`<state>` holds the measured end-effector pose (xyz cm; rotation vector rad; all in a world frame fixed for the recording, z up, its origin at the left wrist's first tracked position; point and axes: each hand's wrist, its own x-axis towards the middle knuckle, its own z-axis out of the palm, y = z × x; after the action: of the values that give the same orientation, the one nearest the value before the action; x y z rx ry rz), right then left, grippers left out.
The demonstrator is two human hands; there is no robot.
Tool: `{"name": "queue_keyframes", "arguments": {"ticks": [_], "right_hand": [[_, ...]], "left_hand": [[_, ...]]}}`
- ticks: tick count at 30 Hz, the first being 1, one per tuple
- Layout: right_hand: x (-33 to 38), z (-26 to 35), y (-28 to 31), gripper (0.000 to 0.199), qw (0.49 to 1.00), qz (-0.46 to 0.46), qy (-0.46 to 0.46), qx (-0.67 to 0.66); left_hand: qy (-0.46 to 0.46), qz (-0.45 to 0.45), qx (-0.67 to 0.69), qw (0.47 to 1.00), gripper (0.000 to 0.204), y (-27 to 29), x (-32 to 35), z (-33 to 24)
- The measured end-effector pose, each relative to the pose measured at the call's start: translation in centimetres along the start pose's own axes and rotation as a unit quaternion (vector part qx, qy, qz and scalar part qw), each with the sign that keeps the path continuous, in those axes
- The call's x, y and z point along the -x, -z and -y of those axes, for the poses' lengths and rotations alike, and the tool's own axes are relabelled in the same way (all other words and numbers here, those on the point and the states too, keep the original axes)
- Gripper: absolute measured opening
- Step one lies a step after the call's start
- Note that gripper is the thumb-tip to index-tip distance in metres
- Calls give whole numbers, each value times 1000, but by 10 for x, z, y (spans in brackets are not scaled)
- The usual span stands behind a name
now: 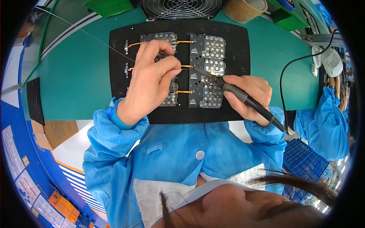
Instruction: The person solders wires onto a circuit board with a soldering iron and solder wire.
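Note:
My right hand (pixel 249 93) grips a soldering iron (pixel 260 109) by its black handle. The iron's tip meets the middle orange flex strip (pixel 186 66), at the edge of the right column of dark circuit boards (pixel 195 80). Pinched between my left thumb and forefinger is a thin solder wire (pixel 102 42), its end close to the iron tip. My left hand (pixel 146 81) covers much of the left column of boards (pixel 146 37). Other orange flex strips (pixel 184 92) bridge the two columns. Small metal parts (pixel 126 47) on orange tails lie at the left.
Beneath the boards lies a black mat (pixel 237 41) on a green bench (pixel 273 49). A fan with a wire guard (pixel 178 7), a tape roll (pixel 243 9) and green bins (pixel 108 5) line the back. The iron's cord (pixel 282 83) loops at right, near another person's blue sleeve (pixel 323 121).

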<state>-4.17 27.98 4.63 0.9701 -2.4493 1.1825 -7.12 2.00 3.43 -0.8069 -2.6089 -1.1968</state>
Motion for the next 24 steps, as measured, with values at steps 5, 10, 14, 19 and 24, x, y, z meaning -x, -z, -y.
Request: {"name": "queue_keyframes", "arguments": {"ticks": [5,10,14,19,24], "right_hand": [[4,-1,-1,28,1000,5,-9,6],[4,-1,-2,28,1000,6,-14,1],[3,-1,-2,28,1000,8,-4,7],[1,-1,-2,27,1000,2,7,1],[-2,0,-1,25,1000,-3,24,1]], "left_hand": [[0,3,-4,1000,16,-2,-1,3],[-6,4,3,1000,15,-6,-3,5],[-19,3,-9,1000,15,-11,-6,5],[-33,3,4,999,13,-14,-8,5],[49,17,89,995,13,-15,-5,4]]}}
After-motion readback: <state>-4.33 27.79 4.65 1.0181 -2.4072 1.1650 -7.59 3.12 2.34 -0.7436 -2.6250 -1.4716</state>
